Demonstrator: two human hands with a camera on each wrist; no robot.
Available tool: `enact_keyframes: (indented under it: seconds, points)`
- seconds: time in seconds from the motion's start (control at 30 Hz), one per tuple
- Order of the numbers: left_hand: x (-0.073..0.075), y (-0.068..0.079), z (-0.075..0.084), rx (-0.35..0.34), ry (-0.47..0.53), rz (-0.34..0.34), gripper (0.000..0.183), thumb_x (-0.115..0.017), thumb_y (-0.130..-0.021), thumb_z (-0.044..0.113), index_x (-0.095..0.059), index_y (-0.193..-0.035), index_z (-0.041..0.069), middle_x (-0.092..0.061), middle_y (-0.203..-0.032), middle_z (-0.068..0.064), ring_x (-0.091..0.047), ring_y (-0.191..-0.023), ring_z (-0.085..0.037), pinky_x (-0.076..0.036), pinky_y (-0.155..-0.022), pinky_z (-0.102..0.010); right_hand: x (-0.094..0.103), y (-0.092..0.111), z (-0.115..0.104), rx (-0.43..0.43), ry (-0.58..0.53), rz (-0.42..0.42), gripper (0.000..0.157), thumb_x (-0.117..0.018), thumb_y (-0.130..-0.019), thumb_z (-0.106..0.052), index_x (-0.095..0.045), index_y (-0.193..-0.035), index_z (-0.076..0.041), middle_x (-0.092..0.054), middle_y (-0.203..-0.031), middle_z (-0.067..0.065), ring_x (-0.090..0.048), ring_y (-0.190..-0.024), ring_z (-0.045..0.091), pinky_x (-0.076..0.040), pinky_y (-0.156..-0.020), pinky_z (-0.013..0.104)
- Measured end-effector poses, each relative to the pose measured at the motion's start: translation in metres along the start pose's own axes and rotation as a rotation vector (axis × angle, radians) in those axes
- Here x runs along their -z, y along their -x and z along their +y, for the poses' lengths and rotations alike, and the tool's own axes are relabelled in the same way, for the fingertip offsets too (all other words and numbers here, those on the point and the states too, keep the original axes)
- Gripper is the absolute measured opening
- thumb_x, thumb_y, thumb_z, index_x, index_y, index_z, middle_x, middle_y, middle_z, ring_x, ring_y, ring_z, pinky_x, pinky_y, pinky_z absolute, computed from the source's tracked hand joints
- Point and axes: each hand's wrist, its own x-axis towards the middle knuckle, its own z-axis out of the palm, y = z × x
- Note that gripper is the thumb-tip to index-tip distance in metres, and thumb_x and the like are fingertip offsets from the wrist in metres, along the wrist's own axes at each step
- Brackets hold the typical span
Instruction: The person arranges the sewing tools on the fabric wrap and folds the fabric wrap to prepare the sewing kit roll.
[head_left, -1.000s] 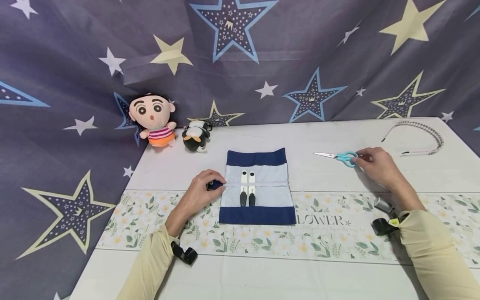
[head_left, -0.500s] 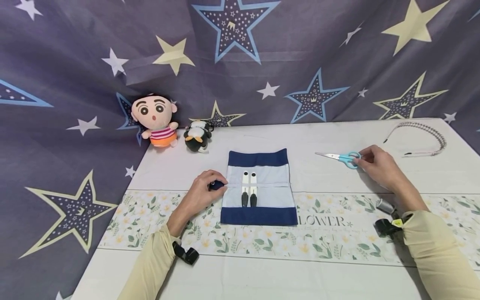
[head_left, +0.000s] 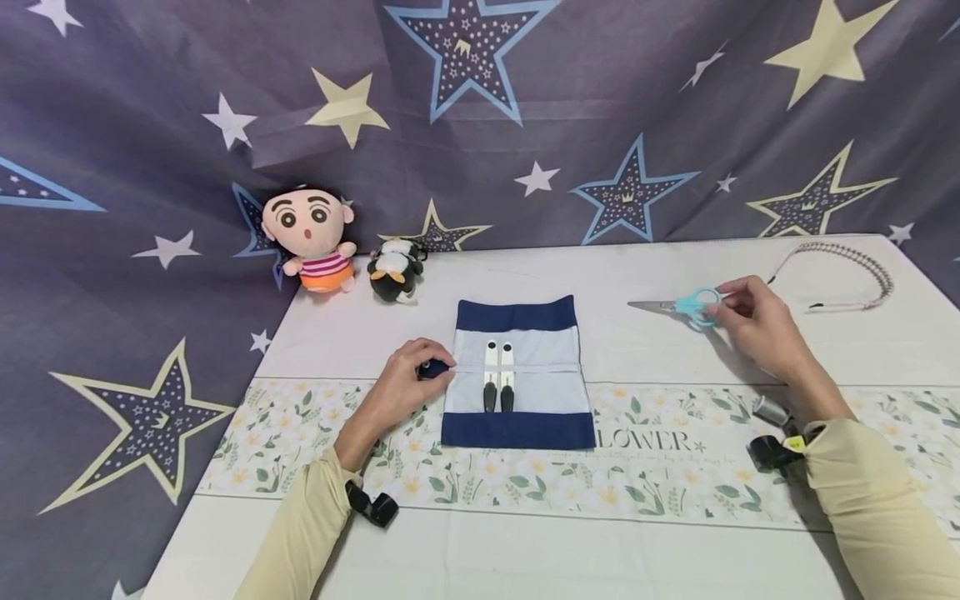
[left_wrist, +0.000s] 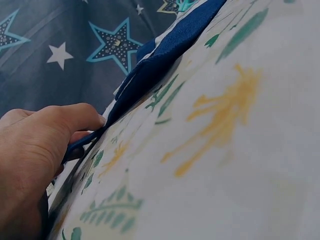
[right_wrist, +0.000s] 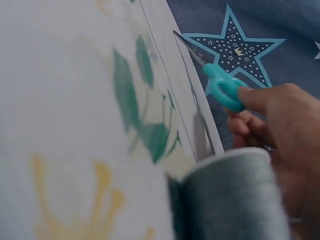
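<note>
A blue cloth tool roll [head_left: 517, 333] lies open on the table, with two white and black snips [head_left: 497, 379] tucked under its band. My left hand [head_left: 420, 362] sits at its left edge and pinches a dark blue tab [head_left: 433, 371] there. The left wrist view shows the thumb [left_wrist: 75, 117] pressing that dark blue edge [left_wrist: 150, 70]. To the right, my right hand [head_left: 726, 307] pinches the handles of the teal scissors [head_left: 690, 305], blades pointing left. In the right wrist view the scissors [right_wrist: 220, 85] are held by the fingertips [right_wrist: 255, 97] just above the table.
A plush doll [head_left: 311, 237] and a small penguin plush [head_left: 392, 271] stand at the back left. A beaded headband [head_left: 840, 267] lies at the back right. A grey thread spool [head_left: 768, 410] rests on the floral runner [head_left: 660, 467] by my right wrist. A star curtain hangs behind.
My right hand has raised the scissors a little off the table and toward the back. The left hand has stayed at the roll's edge.
</note>
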Motion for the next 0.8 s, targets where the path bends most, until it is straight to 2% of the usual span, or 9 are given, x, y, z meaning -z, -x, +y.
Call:
enact_keyframes:
  seconds: [0.13, 0.33, 0.6, 0.8]
  points:
    - [0.001, 0.0, 0.0, -0.01, -0.005, 0.008, 0.011, -0.077, -0.093, 0.01, -0.077, -0.105, 0.011, -0.067, -0.117, -0.005, -0.059, -0.11, -0.026, -0.054, -0.086, -0.043, -0.002, -0.003, -0.006, 0.035, -0.086, 0.069, 0.032, -0.062, -0.104, -0.01, -0.056, -0.131, 0.006, -0.067, -0.097, 0.014, -0.055, -0.08, 0.005, -0.04, -0.071, 0.015]
    - [-0.001, 0.0, 0.0, -0.014, -0.001, 0.003, 0.011, -0.076, -0.094, 0.011, -0.077, -0.105, 0.012, -0.067, -0.117, -0.005, -0.059, -0.109, -0.026, -0.053, -0.087, -0.044, -0.007, -0.007, -0.014, 0.088, -0.241, 0.123, 0.029, -0.063, -0.101, 0.003, -0.058, -0.127, 0.014, -0.069, -0.091, 0.002, -0.062, -0.08, 0.006, -0.044, -0.073, 0.01]
    - [-0.001, 0.0, -0.001, -0.006, 0.002, 0.006, 0.011, -0.077, -0.094, 0.011, -0.077, -0.104, 0.012, -0.067, -0.117, -0.004, -0.059, -0.11, -0.025, -0.053, -0.087, -0.045, -0.014, -0.017, -0.018, 0.078, -0.441, 0.137, 0.025, -0.065, -0.099, 0.005, -0.063, -0.123, 0.011, -0.072, -0.087, -0.001, -0.068, -0.082, 0.005, -0.048, -0.078, 0.013]
    - [-0.001, 0.0, -0.001, -0.016, 0.002, 0.013, 0.01, -0.077, -0.093, 0.011, -0.077, -0.104, 0.012, -0.067, -0.116, -0.004, -0.059, -0.11, -0.025, -0.053, -0.087, -0.045, -0.023, -0.023, -0.029, 0.125, -0.607, 0.111, 0.023, -0.064, -0.098, 0.009, -0.064, -0.121, 0.014, -0.071, -0.088, 0.006, -0.07, -0.083, 0.009, -0.052, -0.08, 0.016]
